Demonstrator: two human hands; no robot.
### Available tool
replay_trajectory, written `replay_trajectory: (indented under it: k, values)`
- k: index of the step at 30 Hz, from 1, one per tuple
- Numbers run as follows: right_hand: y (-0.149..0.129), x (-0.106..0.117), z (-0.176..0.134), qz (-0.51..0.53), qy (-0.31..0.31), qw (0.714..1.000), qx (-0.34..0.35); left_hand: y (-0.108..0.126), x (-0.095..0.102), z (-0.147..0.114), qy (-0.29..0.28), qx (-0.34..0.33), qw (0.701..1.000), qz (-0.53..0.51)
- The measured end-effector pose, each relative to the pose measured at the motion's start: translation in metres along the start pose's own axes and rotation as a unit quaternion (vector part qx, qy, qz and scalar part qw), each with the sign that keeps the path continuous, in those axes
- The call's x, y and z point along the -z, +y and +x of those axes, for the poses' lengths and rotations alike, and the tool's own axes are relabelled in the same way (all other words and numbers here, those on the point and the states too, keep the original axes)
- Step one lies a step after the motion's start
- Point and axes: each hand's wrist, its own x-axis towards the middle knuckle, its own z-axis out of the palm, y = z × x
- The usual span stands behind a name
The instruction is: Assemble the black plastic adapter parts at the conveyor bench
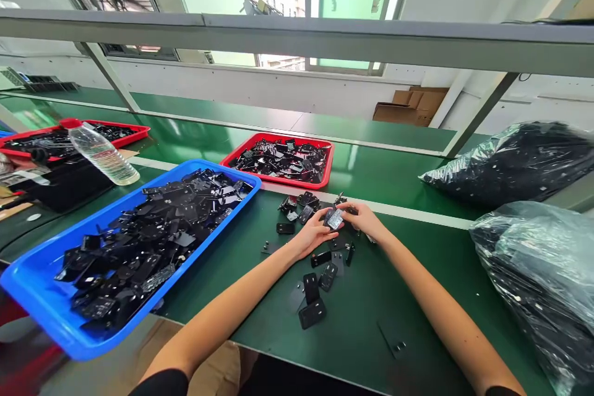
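A small black plastic part with a shiny grey face [334, 218] is held up between both hands over the green table. My left hand [312, 236] grips it from the left, fingers curled round its edge. From the other side my right hand [361, 218] pinches it with thumb and fingers. Behind the hands lies a loose heap of similar black parts [304, 205]. Nearer to me, several black rectangular parts [312, 313] and thin dark plates [297, 297] lie scattered on the green tabletop [357, 334].
A blue tray [185, 281] full of black parts stands at left. A red tray [329, 164] of small parts sits behind the heap, another red tray [139, 131] far left by a tilted water bottle [109, 158]. Plastic bags [510, 164] of dark parts lie right. A grey shelf beam [297, 37] crosses above.
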Motion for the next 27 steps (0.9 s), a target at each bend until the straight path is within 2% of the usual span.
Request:
replay_trajectory:
  k: [7,12,16,21,27]
  values:
    - [0.006,0.003,0.002,0.073,0.015,0.997,-0.004,-0.001,0.002,0.001,-0.025,0.006,1.0,0.0]
    - [0.005,0.009,0.002,0.056,-0.003,0.998,0.007,0.002,-0.001,0.0,-0.037,0.024,0.999,-0.024]
    - [0.005,0.008,0.004,0.016,-0.015,1.0,0.012,0.003,-0.002,0.001,-0.018,0.051,0.997,-0.055]
    - [0.006,0.002,0.005,-0.016,0.032,0.999,0.04,0.0,0.0,0.004,0.004,0.045,0.998,-0.041]
    - [0.005,-0.009,0.001,-0.021,0.055,0.998,0.027,0.002,-0.003,0.002,0.018,0.047,0.998,-0.045]
